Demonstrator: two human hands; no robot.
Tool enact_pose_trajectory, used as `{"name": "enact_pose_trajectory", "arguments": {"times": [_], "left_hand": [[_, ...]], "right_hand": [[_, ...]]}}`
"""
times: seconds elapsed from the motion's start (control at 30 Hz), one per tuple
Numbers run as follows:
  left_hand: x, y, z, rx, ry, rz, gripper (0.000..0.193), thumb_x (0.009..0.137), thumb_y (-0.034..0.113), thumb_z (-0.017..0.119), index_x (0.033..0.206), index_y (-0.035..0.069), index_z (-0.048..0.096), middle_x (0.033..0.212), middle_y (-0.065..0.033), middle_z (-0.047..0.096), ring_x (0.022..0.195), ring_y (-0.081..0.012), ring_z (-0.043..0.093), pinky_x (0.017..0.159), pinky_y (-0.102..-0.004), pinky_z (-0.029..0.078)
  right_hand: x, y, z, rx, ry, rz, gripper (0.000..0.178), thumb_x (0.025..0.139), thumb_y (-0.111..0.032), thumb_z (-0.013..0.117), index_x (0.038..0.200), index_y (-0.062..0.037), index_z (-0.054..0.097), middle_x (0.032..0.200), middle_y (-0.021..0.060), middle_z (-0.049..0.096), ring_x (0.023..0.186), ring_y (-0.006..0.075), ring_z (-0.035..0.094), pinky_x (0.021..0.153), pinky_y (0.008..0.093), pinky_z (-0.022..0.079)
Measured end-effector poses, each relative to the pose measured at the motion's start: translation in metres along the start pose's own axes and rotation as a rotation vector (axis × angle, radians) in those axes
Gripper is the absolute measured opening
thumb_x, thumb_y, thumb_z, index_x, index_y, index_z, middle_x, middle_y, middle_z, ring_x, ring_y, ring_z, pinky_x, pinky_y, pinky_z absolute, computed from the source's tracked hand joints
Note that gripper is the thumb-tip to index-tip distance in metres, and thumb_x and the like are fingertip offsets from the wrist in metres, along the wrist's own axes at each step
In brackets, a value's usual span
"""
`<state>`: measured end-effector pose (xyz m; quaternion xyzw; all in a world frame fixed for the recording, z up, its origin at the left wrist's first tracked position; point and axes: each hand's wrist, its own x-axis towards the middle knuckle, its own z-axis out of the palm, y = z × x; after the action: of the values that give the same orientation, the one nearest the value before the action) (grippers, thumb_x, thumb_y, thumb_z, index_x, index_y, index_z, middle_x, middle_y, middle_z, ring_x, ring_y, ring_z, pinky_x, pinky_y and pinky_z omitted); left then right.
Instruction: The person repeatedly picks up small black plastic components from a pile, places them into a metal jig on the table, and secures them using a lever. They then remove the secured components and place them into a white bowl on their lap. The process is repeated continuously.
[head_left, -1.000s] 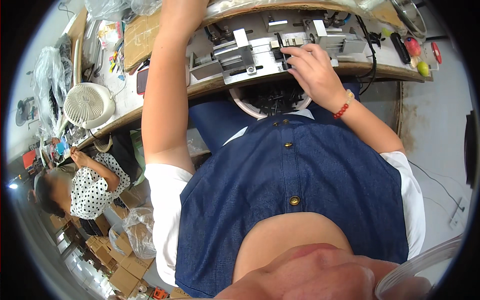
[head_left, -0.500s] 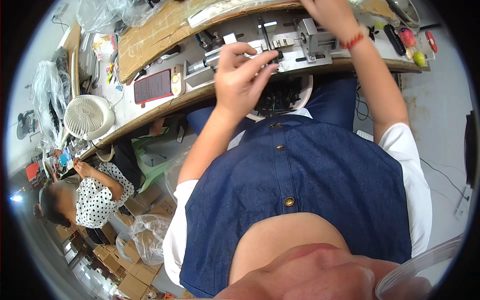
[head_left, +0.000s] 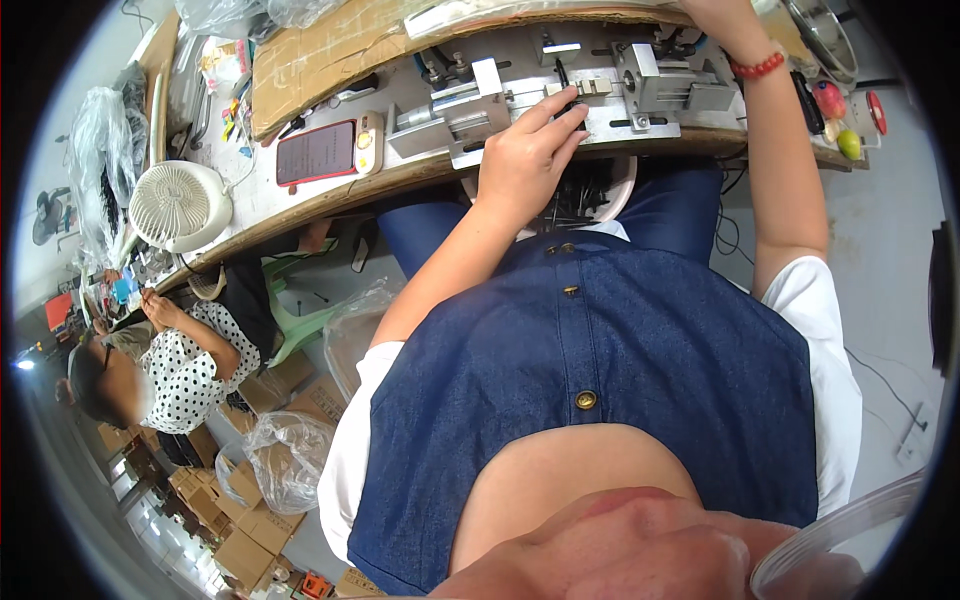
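My left hand (head_left: 525, 160) is over the middle of a metal clamping fixture (head_left: 640, 127) at the bench edge. Its thumb and forefinger close around a slim black rod-shaped part (head_left: 562, 74), which points away from me; the fingers hide its near end. On either side stand metal blocks with cylinders, the left block (head_left: 487, 82) just beside my hand. My right hand (head_left: 722, 22), with a red bead bracelet (head_left: 757, 66) at the wrist, reaches to the far side of the bench. The upper picture edge cuts off its fingers, so its grip is hidden.
A tub of black parts (head_left: 585, 195) sits below the bench edge by my lap. Left on the bench are a phone (head_left: 315, 153), a cardboard sheet (head_left: 320, 60) and a white fan (head_left: 180, 207). A co-worker in a dotted shirt (head_left: 190, 365) sits at far left.
My left hand has moved right and closed its fingers at the black part in the fixture. My right hand has shifted slightly right. The view has shifted a little.
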<state>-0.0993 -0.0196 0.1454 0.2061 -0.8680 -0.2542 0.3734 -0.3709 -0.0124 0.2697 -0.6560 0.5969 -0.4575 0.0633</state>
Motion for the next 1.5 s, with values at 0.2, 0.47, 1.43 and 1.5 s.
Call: {"name": "enact_pose_trajectory", "arguments": {"times": [0.2, 0.47, 1.43, 1.5], "left_hand": [[0.034, -0.008, -0.041, 0.099, 0.143, 0.152, 0.025, 0.089, 0.011, 0.077, 0.113, 0.014, 0.078, 0.11, -0.0087, 0.073, 0.078, -0.0228, 0.072, 0.072, -0.0303, 0.058], [0.137, -0.095, -0.128, 0.454, 0.104, -0.024, 0.024, 0.087, 0.006, 0.071, 0.11, 0.002, 0.071, 0.1, -0.0168, 0.07, 0.09, -0.0352, 0.066, 0.083, -0.042, 0.053], [-0.003, -0.002, -0.002, -0.102, -0.015, -0.032, 0.024, 0.085, 0.005, 0.078, 0.108, 0.011, 0.077, 0.121, -0.0065, 0.067, 0.08, -0.0209, 0.072, 0.069, -0.0324, 0.06], [-0.005, -0.003, 0.002, -0.07, -0.012, -0.018, 0.022, 0.089, 0.01, 0.075, 0.111, 0.011, 0.075, 0.126, -0.0049, 0.071, 0.097, -0.0276, 0.075, 0.078, -0.0364, 0.062]], "right_hand": [[-0.08, -0.004, 0.023, 0.482, 0.119, 0.215, 0.017, 0.097, -0.007, 0.069, 0.112, -0.0032, 0.074, 0.089, 0.0073, 0.072, 0.071, 0.0143, 0.068, 0.059, 0.0259, 0.052], [-0.144, -0.053, 0.076, 0.09, -0.124, 0.143, 0.021, 0.092, -0.007, 0.074, 0.114, -0.0066, 0.074, 0.113, 0.0053, 0.069, 0.088, 0.0156, 0.063, 0.074, 0.0275, 0.054], [0.001, 0.008, 0.007, -0.765, 0.104, 0.165, 0.019, 0.084, -0.024, 0.074, 0.088, -0.0051, 0.074, 0.092, 0.0129, 0.071, 0.094, 0.0329, 0.062, 0.086, 0.0469, 0.046], [-0.01, -0.002, 0.001, -0.633, 0.172, 0.065, 0.017, 0.085, -0.02, 0.074, 0.091, -0.0043, 0.074, 0.09, 0.0116, 0.071, 0.091, 0.0299, 0.062, 0.084, 0.0434, 0.047]]}}
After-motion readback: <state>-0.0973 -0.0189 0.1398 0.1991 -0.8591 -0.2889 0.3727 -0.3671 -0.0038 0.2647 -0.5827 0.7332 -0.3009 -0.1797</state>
